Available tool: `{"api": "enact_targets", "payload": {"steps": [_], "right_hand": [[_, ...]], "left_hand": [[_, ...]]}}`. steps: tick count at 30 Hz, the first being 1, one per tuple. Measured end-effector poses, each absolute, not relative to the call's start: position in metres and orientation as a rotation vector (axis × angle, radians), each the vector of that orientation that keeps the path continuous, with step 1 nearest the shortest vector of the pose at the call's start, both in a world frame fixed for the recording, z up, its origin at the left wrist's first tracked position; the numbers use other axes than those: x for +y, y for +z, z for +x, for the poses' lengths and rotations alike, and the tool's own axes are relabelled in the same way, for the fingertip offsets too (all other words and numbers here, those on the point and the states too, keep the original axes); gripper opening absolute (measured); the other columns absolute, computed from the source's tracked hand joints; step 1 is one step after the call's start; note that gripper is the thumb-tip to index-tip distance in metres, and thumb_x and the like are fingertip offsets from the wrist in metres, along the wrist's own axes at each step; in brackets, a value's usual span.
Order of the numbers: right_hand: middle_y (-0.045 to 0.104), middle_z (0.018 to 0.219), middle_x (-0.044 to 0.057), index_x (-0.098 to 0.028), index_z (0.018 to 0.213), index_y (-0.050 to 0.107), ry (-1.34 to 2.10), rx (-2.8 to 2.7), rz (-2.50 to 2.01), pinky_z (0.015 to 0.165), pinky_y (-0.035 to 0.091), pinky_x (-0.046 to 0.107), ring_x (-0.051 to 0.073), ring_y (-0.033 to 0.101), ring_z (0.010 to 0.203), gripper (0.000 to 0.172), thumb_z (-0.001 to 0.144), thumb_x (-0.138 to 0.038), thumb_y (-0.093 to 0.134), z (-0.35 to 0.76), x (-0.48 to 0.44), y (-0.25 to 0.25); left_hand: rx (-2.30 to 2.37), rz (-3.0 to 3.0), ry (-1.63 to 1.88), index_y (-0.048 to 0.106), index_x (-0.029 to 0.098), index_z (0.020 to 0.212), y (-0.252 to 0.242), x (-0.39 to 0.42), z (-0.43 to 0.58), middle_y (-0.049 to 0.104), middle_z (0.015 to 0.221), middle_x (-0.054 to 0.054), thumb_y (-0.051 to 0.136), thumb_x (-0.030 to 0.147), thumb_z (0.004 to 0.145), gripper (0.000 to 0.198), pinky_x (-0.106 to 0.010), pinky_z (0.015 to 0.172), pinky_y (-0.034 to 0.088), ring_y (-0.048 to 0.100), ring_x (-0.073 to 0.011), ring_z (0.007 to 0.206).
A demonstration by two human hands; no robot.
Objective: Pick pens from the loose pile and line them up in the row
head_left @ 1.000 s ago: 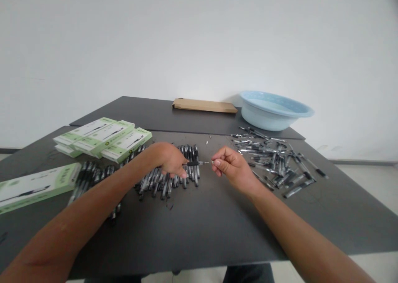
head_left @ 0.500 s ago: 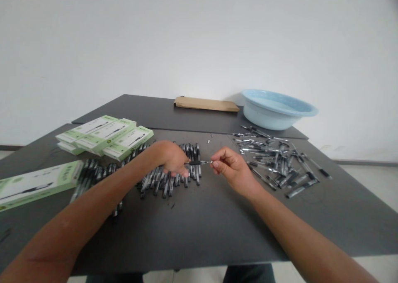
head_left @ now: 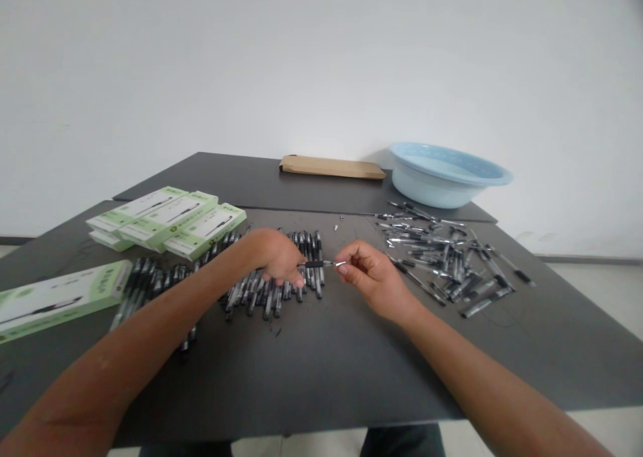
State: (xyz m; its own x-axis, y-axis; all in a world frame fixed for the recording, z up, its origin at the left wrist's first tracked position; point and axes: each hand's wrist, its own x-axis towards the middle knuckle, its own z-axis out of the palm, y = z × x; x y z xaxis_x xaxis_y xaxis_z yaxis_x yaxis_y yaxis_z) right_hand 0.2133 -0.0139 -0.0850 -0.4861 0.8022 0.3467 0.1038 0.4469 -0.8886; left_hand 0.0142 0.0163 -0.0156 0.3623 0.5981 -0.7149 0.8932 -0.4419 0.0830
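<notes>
My left hand [head_left: 280, 258] is closed around a pen [head_left: 315, 264], whose black rubber grip sticks out to the right past the thumb. Opposite it, my right hand [head_left: 376, 280] pinches a small silver pen tip [head_left: 341, 263] between thumb and forefinger, right at the pen's front end. Whether the tip is screwed on or only touching I cannot tell. Under and behind my left hand lies a row of black-and-clear pens [head_left: 271, 301], partly covered by the hand and forearm. To the right of my right hand is a loose heap of pen parts [head_left: 455, 256].
Green-and-white pen boxes [head_left: 193, 229] are stacked at the left, with another box [head_left: 60, 296] nearer me. A light blue basin [head_left: 442, 182] and a flat brown cardboard piece [head_left: 331, 167] stand at the back. Two tiny metal bits [head_left: 336, 227] lie beyond my hands on the dark table [head_left: 301, 390].
My right hand has shifted slightly left toward the pen, and more of the silver tip shows at its fingertips. My left hand keeps its grip almost unmoved.
</notes>
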Motion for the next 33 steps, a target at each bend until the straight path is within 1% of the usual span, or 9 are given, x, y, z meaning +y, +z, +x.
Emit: {"api": "enact_targets", "payload": {"steps": [3, 9, 14, 17, 22, 30, 33], "right_hand": [[0.051, 0.068, -0.002, -0.02, 0.092, 0.053, 1.059, -1.918, -0.786, 0.059, 0.038, 0.024, 0.011, 0.048, 0.063, 0.008, 0.087, -0.026, 0.053, 0.2133, -0.014, -0.087], [0.062, 0.077, 0.0, -0.021, 0.096, 0.052, 1.027, -1.938, -0.83, 0.065, 0.043, 0.026, 0.013, 0.056, 0.068, 0.01, 0.087, -0.024, 0.051, 0.2122, -0.0143, -0.091], [0.065, 0.08, 0.001, -0.021, 0.097, 0.048, 1.095, -1.907, -0.807, 0.066, 0.045, 0.026, 0.013, 0.059, 0.069, 0.009, 0.088, -0.022, 0.047, 0.2109, -0.0143, -0.0936], [0.064, 0.078, 0.001, -0.021, 0.096, 0.048, 1.013, -1.952, -0.842, 0.064, 0.044, 0.026, 0.013, 0.058, 0.068, 0.009, 0.087, -0.023, 0.049, 0.2114, -0.0139, -0.0935], [0.057, 0.071, -0.002, -0.021, 0.094, 0.052, 0.825, -2.04, -0.907, 0.061, 0.039, 0.024, 0.012, 0.053, 0.065, 0.009, 0.085, -0.023, 0.052, 0.2131, -0.0139, -0.0893], [0.057, 0.071, -0.001, -0.02, 0.088, 0.053, 0.711, -2.101, -0.889, 0.061, 0.038, 0.021, 0.011, 0.051, 0.065, 0.005, 0.085, -0.024, 0.053, 0.2126, -0.0155, -0.0846], [0.055, 0.069, -0.001, -0.019, 0.084, 0.054, 0.675, -2.127, -0.882, 0.059, 0.037, 0.021, 0.011, 0.05, 0.063, 0.008, 0.086, -0.026, 0.052, 0.2129, -0.0153, -0.085]], "left_hand": [[1.277, 2.165, -0.895, 0.061, 0.02, 0.109, -0.0149, 0.0153, 0.0153, 0.072, 0.089, -0.005, 0.045, 0.04, 0.086, 0.035, -0.026, 0.058, 0.042, 0.062, -0.0197, 0.071], [1.276, 2.147, -0.9, 0.06, 0.021, 0.11, -0.0148, 0.0148, 0.016, 0.073, 0.091, -0.005, 0.045, 0.041, 0.086, 0.035, -0.026, 0.059, 0.043, 0.063, -0.0194, 0.072], [1.283, 2.153, -0.902, 0.06, 0.019, 0.115, -0.015, 0.0149, 0.0175, 0.073, 0.092, -0.007, 0.045, 0.04, 0.086, 0.039, -0.029, 0.063, 0.044, 0.063, -0.0216, 0.072], [1.278, 2.159, -0.914, 0.059, 0.018, 0.116, -0.0163, 0.0149, 0.018, 0.072, 0.094, -0.008, 0.045, 0.04, 0.086, 0.039, -0.029, 0.064, 0.044, 0.063, -0.0218, 0.073], [1.288, 2.157, -0.92, 0.059, 0.019, 0.115, -0.0162, 0.014, 0.0188, 0.072, 0.094, -0.008, 0.045, 0.041, 0.086, 0.039, -0.029, 0.061, 0.044, 0.063, -0.0218, 0.073], [1.297, 2.161, -0.91, 0.059, 0.018, 0.117, -0.0173, 0.0144, 0.0186, 0.073, 0.092, -0.009, 0.046, 0.039, 0.086, 0.04, -0.029, 0.061, 0.044, 0.063, -0.0224, 0.072], [1.304, 2.163, -0.903, 0.061, 0.017, 0.116, -0.0174, 0.014, 0.019, 0.073, 0.089, -0.009, 0.048, 0.039, 0.085, 0.04, -0.029, 0.06, 0.044, 0.063, -0.0226, 0.069]]}}
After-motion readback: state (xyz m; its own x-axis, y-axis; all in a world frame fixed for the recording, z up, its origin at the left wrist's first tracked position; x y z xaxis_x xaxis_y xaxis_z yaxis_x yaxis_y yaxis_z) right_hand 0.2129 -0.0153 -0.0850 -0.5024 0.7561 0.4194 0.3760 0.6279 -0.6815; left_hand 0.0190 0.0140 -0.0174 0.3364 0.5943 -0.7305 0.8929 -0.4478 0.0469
